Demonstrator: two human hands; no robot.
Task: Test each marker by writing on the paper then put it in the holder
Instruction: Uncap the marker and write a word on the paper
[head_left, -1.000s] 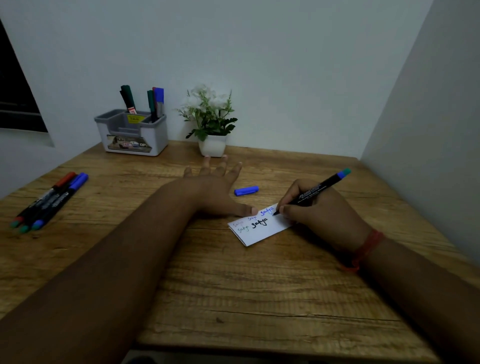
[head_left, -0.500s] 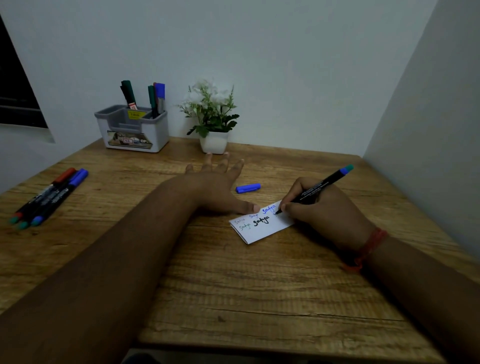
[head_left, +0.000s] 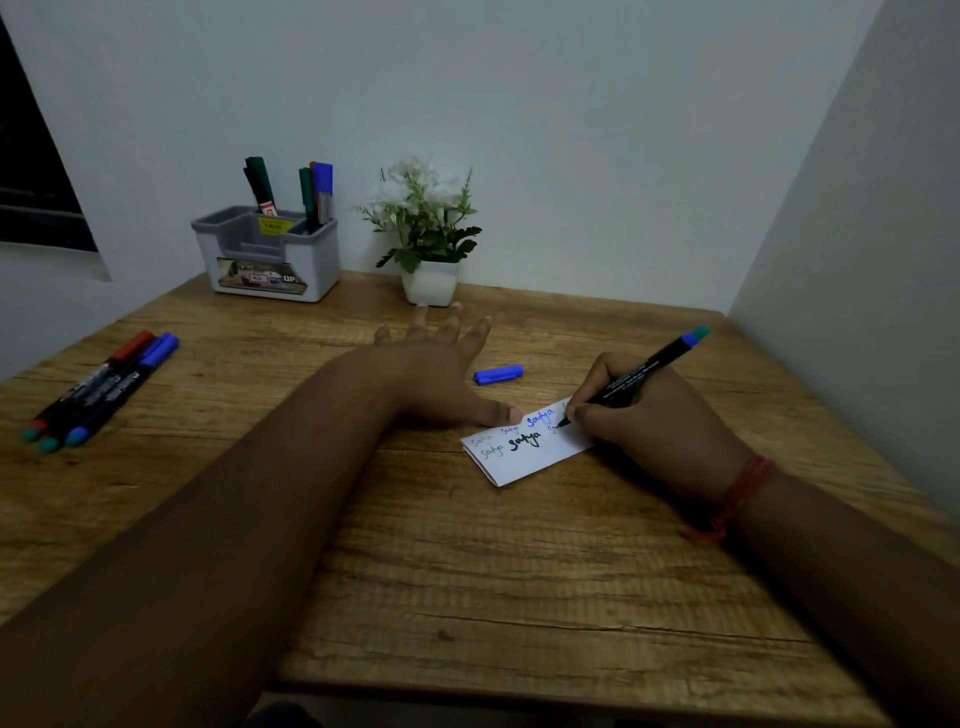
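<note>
A small folded white paper (head_left: 524, 460) lies on the wooden table (head_left: 467, 571), with several written words in blue, green and black. My right hand (head_left: 660, 415) grips a black marker (head_left: 636, 376) with a blue-green end, its tip touching the paper's right part. My left hand (head_left: 441, 371) lies flat with fingers spread, the thumb pressing the paper's upper edge. The marker's blue cap (head_left: 498, 374) lies just behind the paper. Three more markers (head_left: 101, 387) lie at the left. The grey holder (head_left: 267, 254) at the back left has several markers standing in it.
A white pot with a small flowering plant (head_left: 428, 234) stands at the back, right of the holder and just beyond my left fingertips. Walls close the table at the back and right. A dark window is at the far left.
The marker tip has moved a little down and right on the paper, and new blue strokes show beside the black word. My left hand stays put.
</note>
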